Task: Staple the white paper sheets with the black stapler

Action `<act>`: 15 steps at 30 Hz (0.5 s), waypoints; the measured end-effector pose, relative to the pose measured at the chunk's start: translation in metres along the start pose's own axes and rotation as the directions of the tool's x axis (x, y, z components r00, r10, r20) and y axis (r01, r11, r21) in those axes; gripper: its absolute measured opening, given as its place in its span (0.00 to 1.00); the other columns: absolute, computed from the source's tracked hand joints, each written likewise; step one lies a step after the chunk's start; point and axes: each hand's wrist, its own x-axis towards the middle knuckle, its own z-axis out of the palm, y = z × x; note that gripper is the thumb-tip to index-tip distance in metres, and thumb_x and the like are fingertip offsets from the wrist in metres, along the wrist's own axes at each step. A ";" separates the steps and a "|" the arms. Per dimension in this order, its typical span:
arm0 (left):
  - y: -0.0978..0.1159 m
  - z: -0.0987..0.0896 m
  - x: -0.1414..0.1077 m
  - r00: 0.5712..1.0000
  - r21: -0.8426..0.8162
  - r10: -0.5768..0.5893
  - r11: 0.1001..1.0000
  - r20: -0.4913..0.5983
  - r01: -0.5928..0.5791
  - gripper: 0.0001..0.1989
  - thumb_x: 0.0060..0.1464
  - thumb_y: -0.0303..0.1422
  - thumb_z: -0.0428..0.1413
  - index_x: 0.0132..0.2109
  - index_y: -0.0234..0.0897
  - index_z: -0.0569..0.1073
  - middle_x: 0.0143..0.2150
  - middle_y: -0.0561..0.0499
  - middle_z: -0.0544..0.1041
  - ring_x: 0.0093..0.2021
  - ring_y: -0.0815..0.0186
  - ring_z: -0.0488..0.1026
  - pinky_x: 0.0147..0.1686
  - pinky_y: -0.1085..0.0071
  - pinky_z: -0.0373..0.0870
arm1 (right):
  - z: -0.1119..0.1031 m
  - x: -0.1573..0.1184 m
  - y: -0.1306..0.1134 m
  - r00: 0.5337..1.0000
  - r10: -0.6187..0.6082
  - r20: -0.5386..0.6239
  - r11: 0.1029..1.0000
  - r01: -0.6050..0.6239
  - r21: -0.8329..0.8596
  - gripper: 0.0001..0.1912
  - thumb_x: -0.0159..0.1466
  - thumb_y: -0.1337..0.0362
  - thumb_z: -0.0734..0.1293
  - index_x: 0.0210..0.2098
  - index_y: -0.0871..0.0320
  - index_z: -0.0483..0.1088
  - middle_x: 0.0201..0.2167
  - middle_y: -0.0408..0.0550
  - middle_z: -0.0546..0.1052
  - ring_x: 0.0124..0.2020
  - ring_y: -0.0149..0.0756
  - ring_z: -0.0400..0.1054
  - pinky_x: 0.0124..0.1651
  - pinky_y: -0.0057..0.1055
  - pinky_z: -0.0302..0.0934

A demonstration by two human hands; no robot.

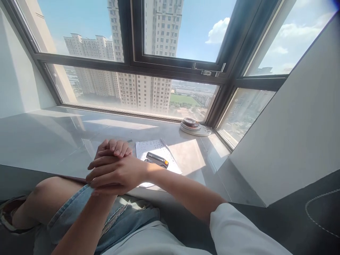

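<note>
My left hand (113, 147) is up against my right hand (118, 173) above the front of the sill. The left fingers are bent, their tips against the edge of the right hand near its thumb side. My right hand lies across my left wrist with its fingers bent round it. No other object shows in either hand. Just beyond my right forearm, a black stapler (158, 159) with an orange part rests on printed white paper (143, 146). A slim, pen-like stick (164, 142) lies along the paper's far right edge. My right forearm hides part of the paper.
The tiled sill (66, 138) runs along the dark-framed window (175, 72). A stack of round, plate-like discs (190, 126) stands in its far right corner. A small grey strip (129, 141) lies left of the paper. A white wall (281, 141) bounds the right side.
</note>
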 end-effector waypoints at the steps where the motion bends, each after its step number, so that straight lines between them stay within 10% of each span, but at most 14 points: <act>1: 0.001 -0.003 0.001 1.000 -0.050 0.004 0.999 0.008 -0.003 0.24 0.65 0.37 0.48 0.21 0.38 0.53 0.16 0.57 0.54 0.17 0.72 0.55 0.19 0.76 0.62 | 0.002 -0.008 -0.003 0.999 0.004 0.033 1.000 -0.003 -0.022 0.14 0.75 0.59 0.62 0.54 0.55 0.76 0.61 0.46 0.73 0.70 0.36 0.55 0.72 0.32 0.46; 4: -0.006 -0.017 0.005 0.997 -0.107 0.081 0.991 -0.015 -0.082 0.25 0.65 0.34 0.47 0.20 0.37 0.50 0.15 0.58 0.49 0.15 0.73 0.47 0.17 0.77 0.54 | 0.015 -0.035 -0.006 0.995 0.059 0.082 0.997 -0.054 -0.063 0.17 0.75 0.60 0.62 0.61 0.51 0.71 0.70 0.43 0.64 0.76 0.40 0.43 0.74 0.38 0.43; 7: -0.027 -0.037 0.004 0.986 0.281 0.156 0.950 -0.064 -0.132 0.27 0.65 0.41 0.48 0.18 0.40 0.56 0.14 0.57 0.54 0.17 0.70 0.52 0.19 0.74 0.56 | 0.022 -0.067 0.001 0.997 0.032 0.070 0.999 -0.031 -0.018 0.17 0.75 0.65 0.59 0.58 0.54 0.73 0.68 0.43 0.67 0.74 0.37 0.48 0.73 0.37 0.46; 10: -0.052 -0.054 -0.004 0.970 0.794 0.242 0.588 0.008 -0.153 0.26 0.67 0.42 0.49 0.20 0.39 0.64 0.17 0.54 0.64 0.21 0.68 0.61 0.25 0.72 0.60 | 0.016 -0.108 0.020 0.978 0.208 0.019 0.973 -0.209 0.095 0.13 0.74 0.64 0.61 0.49 0.56 0.76 0.54 0.49 0.79 0.57 0.38 0.69 0.63 0.37 0.59; 15: -0.085 -0.067 -0.008 0.954 0.944 0.101 0.147 0.283 -0.295 0.13 0.67 0.41 0.50 0.45 0.38 0.74 0.43 0.45 0.78 0.45 0.58 0.75 0.47 0.63 0.70 | 0.004 -0.175 0.049 0.699 0.715 -0.015 0.649 -0.656 0.386 0.13 0.72 0.56 0.64 0.43 0.57 0.77 0.42 0.51 0.80 0.45 0.40 0.71 0.51 0.39 0.65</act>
